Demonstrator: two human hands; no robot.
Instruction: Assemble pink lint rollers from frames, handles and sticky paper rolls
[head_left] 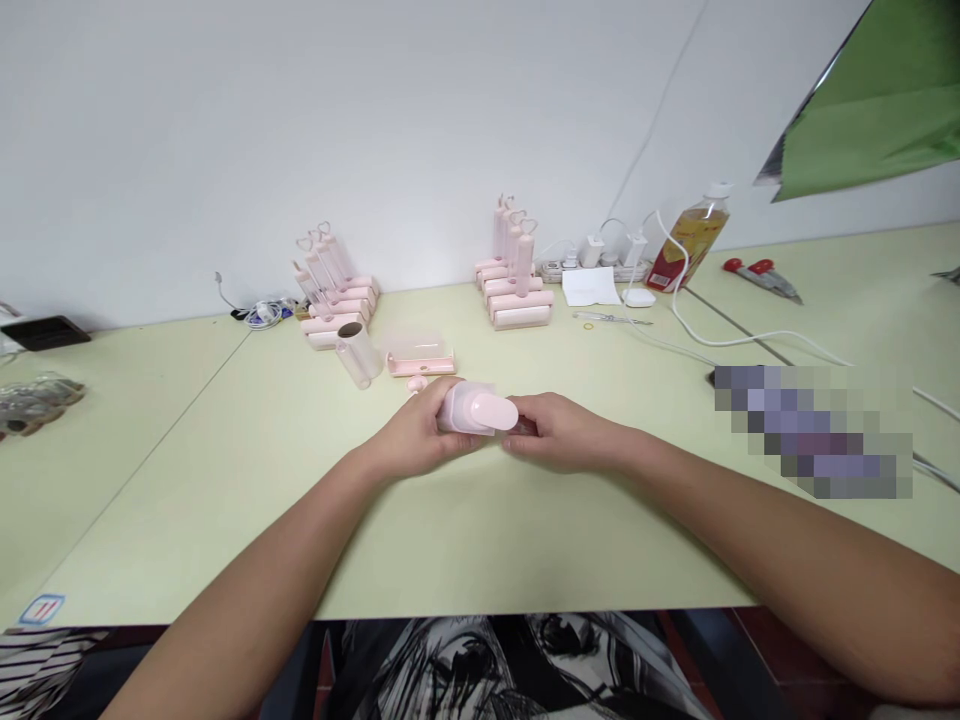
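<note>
**Holding a pale pink plastic roller cover (478,410) in both hands at mid-table**

Head view. The left hand (412,437) is closed round the left end of the pale pink plastic roller cover, with the thumb on top and the fingers tucked out of sight beneath it. The right hand (561,432) is closed against the rounded right end. Its fingertips are bunched there, and a small dark bit between them is too blurred to name. The cover lies about midway between the side edges of the pale green tabletop (480,545). Whether it rests on the surface or is held just above it cannot be told.

Just behind the hands lie a loose white roll with a brown cardboard core (358,355) and a flat pink plastic tray (420,363). Along the far edge stand two stacks of pink long-handled rollers, one at the back left (335,292) and one at the back middle (515,290).

Toward the far right corner are a white power strip with plugs (592,258), a clear bottle of yellow liquid (688,240) and red-handled scissors (761,276). A white cable (720,341) trails from there toward the right edge. A pixelated patch (814,430) hides whatever lies near that edge. A green sheet (877,90) is cut off at the upper right corner of the picture.
</note>
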